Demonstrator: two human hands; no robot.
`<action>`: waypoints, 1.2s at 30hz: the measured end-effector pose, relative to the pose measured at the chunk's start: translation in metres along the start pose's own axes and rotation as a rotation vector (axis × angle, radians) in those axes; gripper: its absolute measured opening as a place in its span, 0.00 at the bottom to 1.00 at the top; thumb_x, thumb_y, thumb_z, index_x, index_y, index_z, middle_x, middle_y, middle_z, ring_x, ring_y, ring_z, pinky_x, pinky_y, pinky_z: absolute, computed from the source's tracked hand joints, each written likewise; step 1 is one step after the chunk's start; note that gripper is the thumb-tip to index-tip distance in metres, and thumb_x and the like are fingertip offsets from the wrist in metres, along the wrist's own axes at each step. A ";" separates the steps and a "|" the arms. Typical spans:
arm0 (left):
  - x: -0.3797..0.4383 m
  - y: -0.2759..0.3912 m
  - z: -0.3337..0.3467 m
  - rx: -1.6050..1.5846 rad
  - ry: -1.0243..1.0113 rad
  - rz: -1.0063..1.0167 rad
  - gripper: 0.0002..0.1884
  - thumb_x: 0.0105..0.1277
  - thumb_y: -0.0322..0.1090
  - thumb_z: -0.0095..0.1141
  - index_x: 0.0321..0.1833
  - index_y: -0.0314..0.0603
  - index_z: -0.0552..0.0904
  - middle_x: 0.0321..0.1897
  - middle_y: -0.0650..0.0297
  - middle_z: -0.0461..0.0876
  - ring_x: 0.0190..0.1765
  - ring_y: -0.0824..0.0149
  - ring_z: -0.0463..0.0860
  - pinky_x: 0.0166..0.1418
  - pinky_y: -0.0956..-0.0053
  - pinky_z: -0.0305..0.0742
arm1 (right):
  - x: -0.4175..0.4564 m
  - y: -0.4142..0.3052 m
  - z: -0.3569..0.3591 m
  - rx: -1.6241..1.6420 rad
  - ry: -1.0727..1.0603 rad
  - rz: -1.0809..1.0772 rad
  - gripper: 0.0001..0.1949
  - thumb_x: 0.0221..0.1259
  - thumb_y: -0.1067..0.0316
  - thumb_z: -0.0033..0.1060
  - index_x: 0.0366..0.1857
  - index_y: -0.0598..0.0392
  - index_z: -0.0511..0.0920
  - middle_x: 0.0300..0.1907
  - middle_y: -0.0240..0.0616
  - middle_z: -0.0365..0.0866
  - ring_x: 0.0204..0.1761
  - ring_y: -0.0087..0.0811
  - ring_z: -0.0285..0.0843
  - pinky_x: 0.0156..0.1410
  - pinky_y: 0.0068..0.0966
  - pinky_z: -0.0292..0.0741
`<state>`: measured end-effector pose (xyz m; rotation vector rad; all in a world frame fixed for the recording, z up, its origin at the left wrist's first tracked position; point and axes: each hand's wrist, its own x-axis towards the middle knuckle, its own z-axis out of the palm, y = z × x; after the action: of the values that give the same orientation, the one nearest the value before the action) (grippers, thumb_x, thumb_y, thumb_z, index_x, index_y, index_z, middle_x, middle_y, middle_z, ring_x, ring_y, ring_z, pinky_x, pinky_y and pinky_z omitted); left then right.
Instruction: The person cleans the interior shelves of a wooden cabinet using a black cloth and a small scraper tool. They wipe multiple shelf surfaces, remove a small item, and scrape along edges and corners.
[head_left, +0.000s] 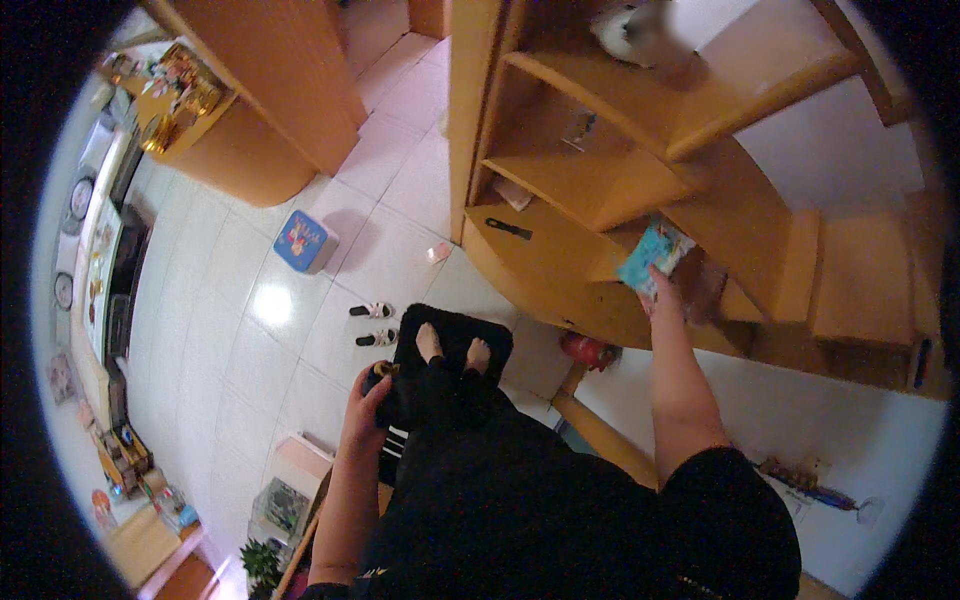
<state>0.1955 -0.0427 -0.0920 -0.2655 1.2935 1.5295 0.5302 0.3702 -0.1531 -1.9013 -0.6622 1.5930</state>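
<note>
My right hand (657, 289) holds a turquoise and white packet (649, 255) at a low compartment of the wooden shelf unit (577, 251). Over at the left, my left hand (373, 394) is closed around a small dark object (373, 377) with a yellowish part showing at its top; what it is cannot be made out. Below me, my bare feet are on a black fluffy stool or mat (455, 319). A dark flat tool or handle (509, 228) lies on the shelf unit's lower surface, near a pale packet (512, 193).
A blue-lidded stool or box (306, 241) stands on the tiled floor, with a pink item (438, 253) and slippers (372, 310) nearer me. A red object (589, 351) sits beside the shelf unit's base. A potted plant (261, 562) is at lower left.
</note>
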 end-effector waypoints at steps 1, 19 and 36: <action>0.000 0.001 -0.005 -0.010 0.012 0.013 0.21 0.63 0.31 0.56 0.59 0.39 0.70 0.49 0.54 0.78 0.49 0.57 0.80 0.52 0.62 0.79 | -0.016 0.012 -0.004 -0.081 -0.007 -0.008 0.20 0.53 0.64 0.67 0.50 0.52 0.73 0.40 0.36 0.80 0.35 0.34 0.78 0.29 0.31 0.76; -0.025 -0.017 -0.060 -0.209 0.269 0.015 0.19 0.60 0.31 0.61 0.55 0.41 0.74 0.43 0.61 0.81 0.43 0.65 0.81 0.48 0.70 0.78 | -0.042 0.152 0.163 -0.746 -0.573 0.181 0.20 0.57 0.59 0.66 0.51 0.51 0.72 0.44 0.38 0.80 0.42 0.37 0.81 0.38 0.42 0.80; -0.041 -0.005 -0.122 -0.413 0.453 0.161 0.21 0.60 0.29 0.61 0.56 0.41 0.73 0.44 0.58 0.80 0.44 0.62 0.82 0.48 0.64 0.80 | -0.232 0.145 0.401 -0.094 -1.679 0.816 0.28 0.63 0.46 0.53 0.56 0.61 0.68 0.21 0.25 0.67 0.18 0.18 0.62 0.31 0.20 0.65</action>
<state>0.1632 -0.1661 -0.1128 -0.8271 1.3524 1.9446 0.0974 0.1501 -0.1434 -0.3406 -0.4752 3.5959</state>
